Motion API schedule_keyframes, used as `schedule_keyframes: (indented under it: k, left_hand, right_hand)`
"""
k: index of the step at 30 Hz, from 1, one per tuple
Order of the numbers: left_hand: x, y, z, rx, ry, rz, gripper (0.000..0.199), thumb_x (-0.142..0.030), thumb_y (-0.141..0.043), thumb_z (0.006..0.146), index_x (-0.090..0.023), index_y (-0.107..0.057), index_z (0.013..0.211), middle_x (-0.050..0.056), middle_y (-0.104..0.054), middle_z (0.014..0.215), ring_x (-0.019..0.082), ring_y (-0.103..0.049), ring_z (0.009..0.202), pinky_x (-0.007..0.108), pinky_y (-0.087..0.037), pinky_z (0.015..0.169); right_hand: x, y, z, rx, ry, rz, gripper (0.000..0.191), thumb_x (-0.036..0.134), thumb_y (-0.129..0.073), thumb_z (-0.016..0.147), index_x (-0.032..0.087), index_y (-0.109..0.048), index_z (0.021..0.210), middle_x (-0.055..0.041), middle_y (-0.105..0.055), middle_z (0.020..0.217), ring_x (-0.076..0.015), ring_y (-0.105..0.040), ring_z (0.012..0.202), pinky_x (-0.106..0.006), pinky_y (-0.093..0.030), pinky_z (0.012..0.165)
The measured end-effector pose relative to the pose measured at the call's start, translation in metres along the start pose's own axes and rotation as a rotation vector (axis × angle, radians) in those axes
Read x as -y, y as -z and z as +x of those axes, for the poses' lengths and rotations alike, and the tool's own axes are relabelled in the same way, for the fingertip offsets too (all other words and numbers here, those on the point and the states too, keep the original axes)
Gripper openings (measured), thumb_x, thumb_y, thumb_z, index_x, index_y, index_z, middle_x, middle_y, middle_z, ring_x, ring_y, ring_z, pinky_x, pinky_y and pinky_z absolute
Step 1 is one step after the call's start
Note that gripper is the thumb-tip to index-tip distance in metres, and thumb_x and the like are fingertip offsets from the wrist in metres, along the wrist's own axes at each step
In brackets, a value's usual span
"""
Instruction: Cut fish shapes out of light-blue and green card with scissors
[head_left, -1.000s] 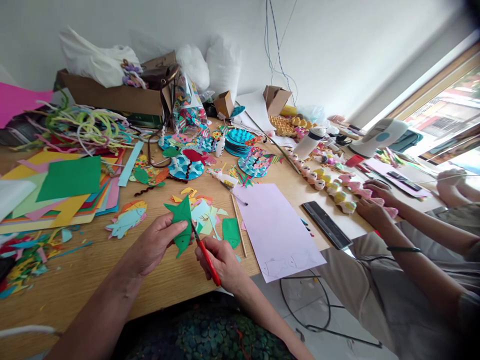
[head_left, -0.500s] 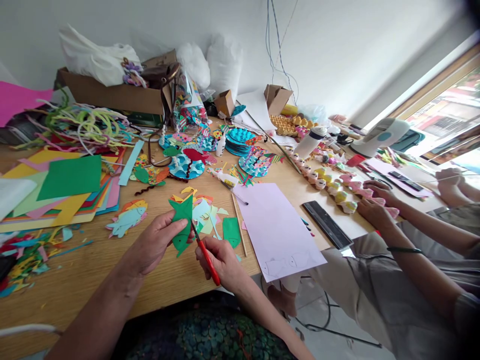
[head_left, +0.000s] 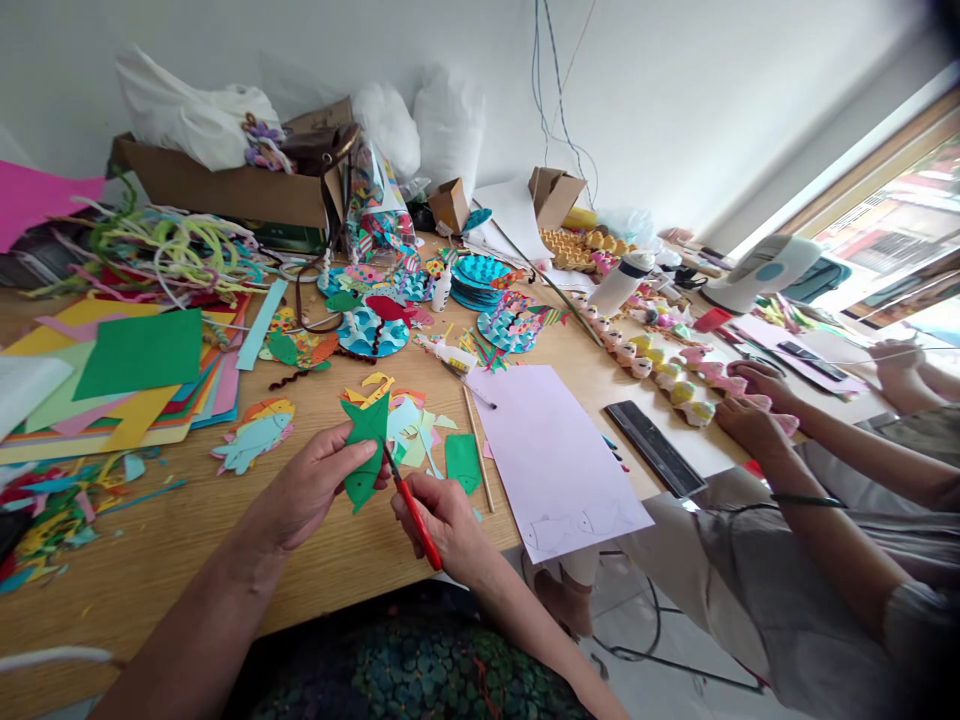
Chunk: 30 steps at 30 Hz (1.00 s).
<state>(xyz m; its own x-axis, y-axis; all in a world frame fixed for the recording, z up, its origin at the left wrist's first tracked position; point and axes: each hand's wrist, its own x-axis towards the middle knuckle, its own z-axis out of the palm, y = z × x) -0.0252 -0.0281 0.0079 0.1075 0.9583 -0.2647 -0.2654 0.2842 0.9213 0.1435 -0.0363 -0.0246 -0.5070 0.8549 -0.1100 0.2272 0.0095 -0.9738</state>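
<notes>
Green paper [head_left: 366, 462], partly cut to a fish shape with a drawn eye, is pinched between the thumb and fingers of my left hand [head_left: 322, 478]. My right hand [head_left: 444, 522] grips red-handled scissors [head_left: 415, 520], whose blades meet the right edge of the green paper. Colourful paper scraps [head_left: 409, 432] lie on the table just behind. A second green piece with a drawn fish [head_left: 462, 460] rests to the right of my hands. Cut paper fish [head_left: 259, 438] are stacked at the left.
A lilac sheet [head_left: 555, 450] with pencilled fish overhangs the table's front edge. Beside it lie a wooden stick [head_left: 478, 450] and a black ruler-like bar [head_left: 654, 447]. Coloured paper [head_left: 139, 355] is piled at the left. A co-worker's hands [head_left: 750, 415] touch egg-carton pieces at the right.
The green paper has shifted and turned slightly in my left hand, against the scissor blades. My right hand has barely moved.
</notes>
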Motion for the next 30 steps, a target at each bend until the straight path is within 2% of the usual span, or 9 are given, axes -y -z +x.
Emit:
schedule_keyframes:
  k: [10, 13, 30]
  left_hand:
    - [-0.0023, -0.0005, -0.0026, -0.047, -0.011, 0.029, 0.019, -0.033, -0.073, 0.066, -0.019, -0.062, 0.062, -0.002, -0.065, 0.059, 0.015, -0.059, 0.061, 0.028, -0.051, 0.063]
    - [-0.0002, -0.0005, -0.0012, -0.036, -0.017, 0.025, 0.017, -0.033, -0.073, 0.066, -0.018, -0.063, 0.067, -0.001, -0.066, 0.062, 0.015, -0.06, 0.062, 0.027, -0.051, 0.063]
    - [0.0024, -0.0013, 0.0002, -0.009, -0.015, 0.004, 0.015, -0.031, -0.072, 0.068, -0.017, -0.066, 0.07, -0.001, -0.066, 0.063, 0.014, -0.059, 0.061, 0.025, -0.05, 0.061]
  right_hand:
    - [-0.0061, -0.0004, 0.0011, 0.014, -0.015, 0.026, 0.03, 0.04, -0.047, 0.087, 0.019, -0.044, 0.066, 0.0047, -0.038, 0.056, -0.0088, -0.034, 0.051, -0.021, -0.026, 0.047]
    - [-0.0067, -0.0004, 0.0017, 0.031, 0.008, 0.048, 0.03, 0.04, -0.046, 0.088, 0.019, -0.043, 0.066, 0.0046, -0.039, 0.056, -0.0091, -0.036, 0.052, -0.021, -0.028, 0.048]
    - [-0.0033, 0.0006, 0.0006, 0.012, -0.008, 0.02, 0.039, 0.049, -0.045, 0.088, 0.02, -0.042, 0.064, 0.004, -0.037, 0.056, -0.0088, -0.033, 0.051, -0.021, -0.027, 0.046]
